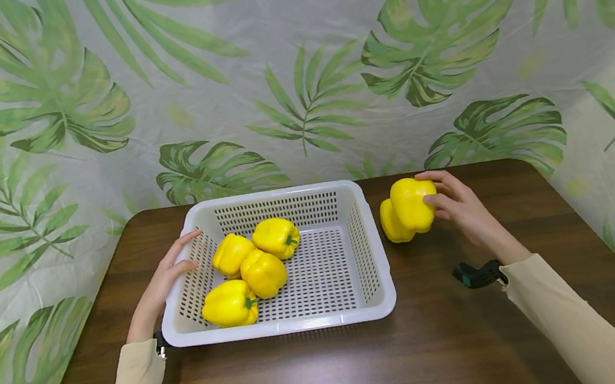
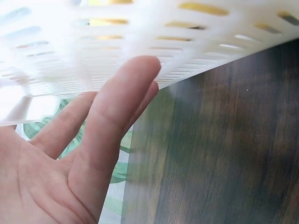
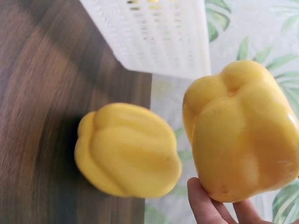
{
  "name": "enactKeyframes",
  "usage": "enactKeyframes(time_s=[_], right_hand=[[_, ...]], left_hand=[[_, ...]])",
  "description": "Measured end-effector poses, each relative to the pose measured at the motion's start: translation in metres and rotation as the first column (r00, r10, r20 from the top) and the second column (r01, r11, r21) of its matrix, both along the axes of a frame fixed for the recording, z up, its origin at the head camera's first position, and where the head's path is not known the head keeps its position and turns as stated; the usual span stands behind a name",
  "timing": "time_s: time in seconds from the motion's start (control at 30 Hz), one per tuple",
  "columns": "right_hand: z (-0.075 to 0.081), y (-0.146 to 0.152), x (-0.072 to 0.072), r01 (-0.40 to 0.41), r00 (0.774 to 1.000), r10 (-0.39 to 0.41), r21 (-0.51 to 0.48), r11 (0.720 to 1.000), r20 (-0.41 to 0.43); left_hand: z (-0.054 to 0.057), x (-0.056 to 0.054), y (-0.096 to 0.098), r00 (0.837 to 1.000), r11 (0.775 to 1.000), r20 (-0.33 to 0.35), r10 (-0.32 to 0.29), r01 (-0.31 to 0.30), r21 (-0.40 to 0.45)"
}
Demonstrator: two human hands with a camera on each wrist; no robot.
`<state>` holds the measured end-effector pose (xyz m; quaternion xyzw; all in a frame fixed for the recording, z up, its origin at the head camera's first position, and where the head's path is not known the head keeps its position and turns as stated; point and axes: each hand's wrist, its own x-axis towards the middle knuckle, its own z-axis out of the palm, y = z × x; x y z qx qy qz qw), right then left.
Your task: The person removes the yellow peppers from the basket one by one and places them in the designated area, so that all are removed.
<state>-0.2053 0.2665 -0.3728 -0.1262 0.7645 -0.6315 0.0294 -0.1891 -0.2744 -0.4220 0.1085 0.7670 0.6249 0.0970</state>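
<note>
At the left side of the white plastic basket [image 1: 337, 321], my left hand [image 1: 165, 277] has its fingers extended at the rim. The left wrist view shows the straight thumb [image 2: 124, 100] close to the slotted wall. My right hand [image 1: 462, 208] grips a yellow bell pepper [image 1: 414, 206] by its right side, to the right of the basket. In the right wrist view this pepper [image 3: 247, 135] is raised, its lobed bottom showing. Just behind it, another yellow bell pepper [image 1: 394, 223] lies on the table, partly covered in the head view. Several yellow bell peppers [image 1: 262, 274] are grouped in the basket's left half.
The basket stands on a dark brown wooden table [image 1: 330, 375]. A cloth with green leaves [image 1: 302, 103] hangs behind the table's back edge. A dark strap [image 1: 479, 274] sticks out from the right wrist.
</note>
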Motion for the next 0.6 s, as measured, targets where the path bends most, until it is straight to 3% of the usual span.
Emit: enactKeyframes(time_s=[0.27,0.6], right_hand=[[-0.011,0.014,0.0,0.05,0.998,-0.05,0.002,0.999,-0.023],[-0.025,0.03,-0.003,0.123,0.992,-0.124,-0.066,0.99,-0.014]], left_hand=[[0.0,-0.001,0.0,1.0,1.0,-0.003,0.003,-0.003,-0.007],[-0.001,-0.002,0.0,1.0,1.0,-0.008,0.008,-0.008,-0.016]])
